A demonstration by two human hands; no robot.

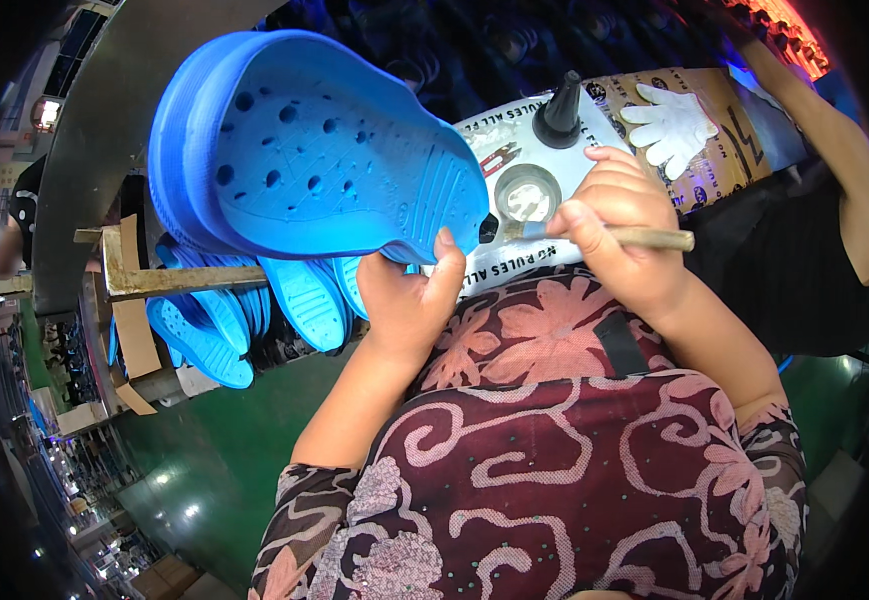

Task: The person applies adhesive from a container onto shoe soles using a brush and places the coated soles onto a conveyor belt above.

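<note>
My left hand (pixel 405 295) grips a blue foam shoe sole (pixel 305 140) by its narrower end, thumb on the near edge. The sole is tilted up, its inner face toward me, with holes in the wide part and grooves in the narrow part. My right hand (pixel 627 225) is closed around a brush (pixel 663 238) with a wooden handle. Its bristle end points left, just below a round cup (pixel 528 195) with whitish stuff inside. Whether the bristles touch the sole I cannot tell. A black cone-shaped bottle (pixel 559 115) stands behind the cup.
Cup and bottle stand on a white printed board (pixel 500 268). A white glove (pixel 671 130) lies on brown cardboard (pixel 725 100) to the right. Several blue soles (pixel 305 305) lie at lower left by a worn frame (pixel 185 280). Another person's arm (pixel 825 130) is at the right.
</note>
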